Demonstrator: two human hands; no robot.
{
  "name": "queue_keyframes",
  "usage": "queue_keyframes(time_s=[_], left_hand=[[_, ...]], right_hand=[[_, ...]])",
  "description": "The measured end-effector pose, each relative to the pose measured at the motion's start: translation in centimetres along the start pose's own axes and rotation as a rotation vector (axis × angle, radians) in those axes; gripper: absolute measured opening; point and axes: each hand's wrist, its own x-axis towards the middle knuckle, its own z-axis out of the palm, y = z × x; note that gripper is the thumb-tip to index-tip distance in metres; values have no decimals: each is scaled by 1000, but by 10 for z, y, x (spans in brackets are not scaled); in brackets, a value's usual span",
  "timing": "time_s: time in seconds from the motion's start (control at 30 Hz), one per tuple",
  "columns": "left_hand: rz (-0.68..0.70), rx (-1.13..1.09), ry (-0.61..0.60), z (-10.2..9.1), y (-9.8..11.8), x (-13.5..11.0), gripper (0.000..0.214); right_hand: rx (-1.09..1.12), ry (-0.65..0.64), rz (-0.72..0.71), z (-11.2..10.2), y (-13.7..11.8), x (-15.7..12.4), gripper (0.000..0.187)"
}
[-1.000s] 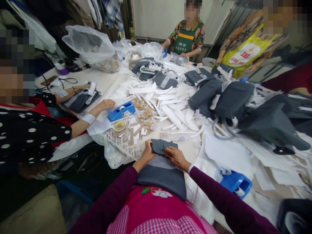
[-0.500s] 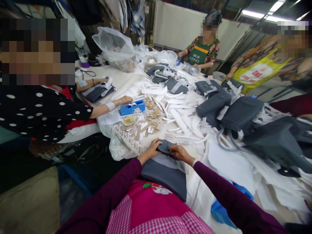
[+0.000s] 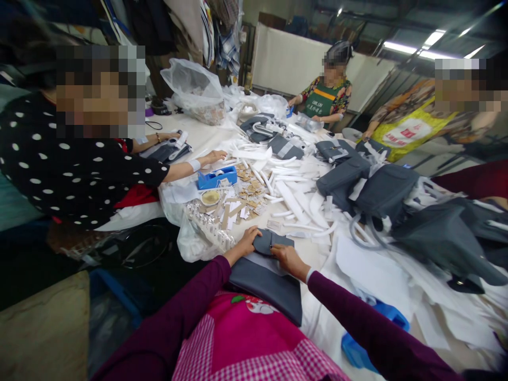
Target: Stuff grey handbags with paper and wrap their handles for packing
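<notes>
At the table's near edge, against my apron, lies a dark grey handbag with a pale sheet across its upper part. My left hand grips the left end of the bag's flap, thumb on top. Bent over the flap's lower edge, the fingers of my right hand pinch at a small dark fitting there. Its exact shape is too small to make out. Just beyond my hands are a small clear packet and white padding strips.
Grey bags are heaped to the right, beside white paper sheets. A blue tape dispenser and cardboard tags lie ahead. Blue plastic sits under my right forearm. Co-workers stand around the table, one reaching past the dispenser.
The flap has turned to show more of its flat face, and my right hand has shifted slightly down along it. The left co-worker's hand has moved right, off the tape dispenser. The view has shifted slightly.
</notes>
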Motion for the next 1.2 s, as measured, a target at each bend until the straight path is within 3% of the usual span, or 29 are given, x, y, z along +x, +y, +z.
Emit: queue_keyframes(time_s=[0.3,0.73,1.0,1.2], left_hand=[[48,12,-48,-10,1,-7,49],[-2,16,-61,-4,-6,-3,46],[-51,-22,-60,-6,2,-3,48],[-110,-7,-106,-17,6,1,46]], right_hand=[[-196,-49,-94,16,-17,-7,25],[-108,-259,-39,-2,11,22,17],[-147,-361,-102,15,-2,41,18],[-144,-341,-111,22,-8,40,27]])
